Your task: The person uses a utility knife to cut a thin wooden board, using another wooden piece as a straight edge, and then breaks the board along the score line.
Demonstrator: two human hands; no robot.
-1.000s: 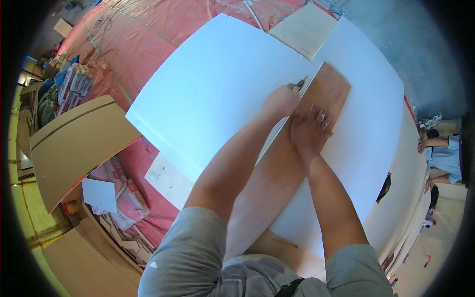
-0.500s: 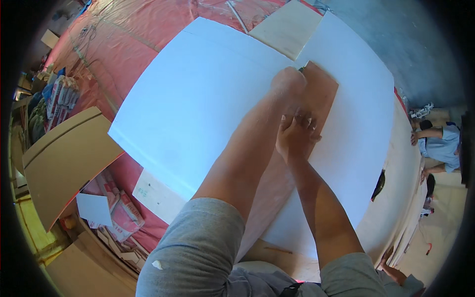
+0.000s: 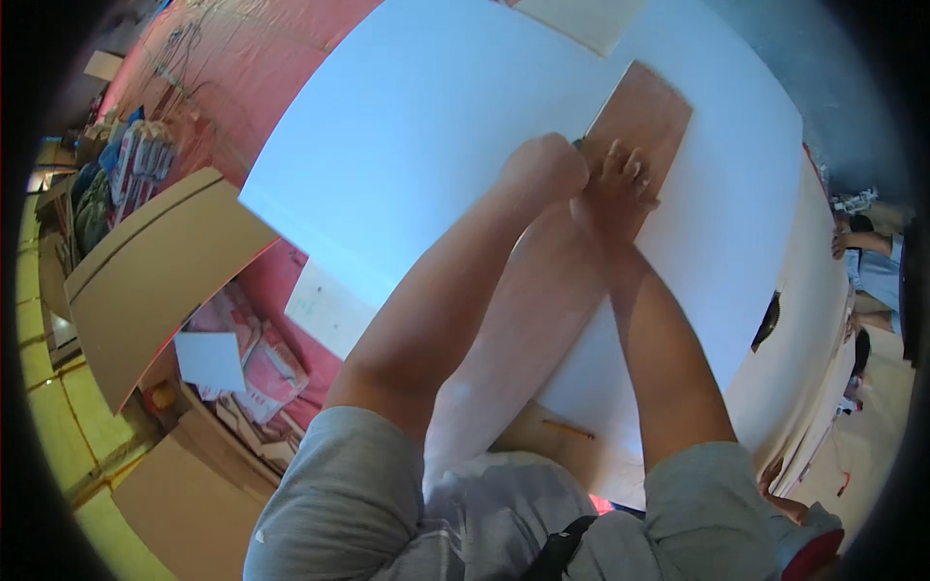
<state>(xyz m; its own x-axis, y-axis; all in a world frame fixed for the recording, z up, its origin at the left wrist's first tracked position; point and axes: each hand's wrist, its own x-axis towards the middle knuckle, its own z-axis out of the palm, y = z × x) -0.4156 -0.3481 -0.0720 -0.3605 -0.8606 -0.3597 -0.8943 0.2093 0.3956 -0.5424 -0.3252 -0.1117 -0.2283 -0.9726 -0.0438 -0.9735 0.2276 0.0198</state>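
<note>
A long reddish-brown board point(image 3: 651, 114) lies on a large white sheet point(image 3: 417, 126), running from the far middle back toward my body. Along the board's left edge, my left hand point(image 3: 548, 169) is closed in a fist. A small dark end shows by its knuckles, but what it grips is mostly hidden. Just right of it, my right hand point(image 3: 614, 198) rests on the board with its fingers spread, pressing on the surface. Between my forearms the near part of the board continues, paler in the light.
A pencil point(image 3: 569, 428) lies near my waist. A dark toothed blade point(image 3: 768, 321) sticks up at the sheet's right edge. Two people are at the right: one in a blue shirt point(image 3: 875, 271), another with a hand point(image 3: 775, 484) showing. Brown panels point(image 3: 165, 261) and bags stand left.
My left fist has slid along the board's left edge, away from its far end and toward me. My right hand stays on the board. The whole view has shifted.
</note>
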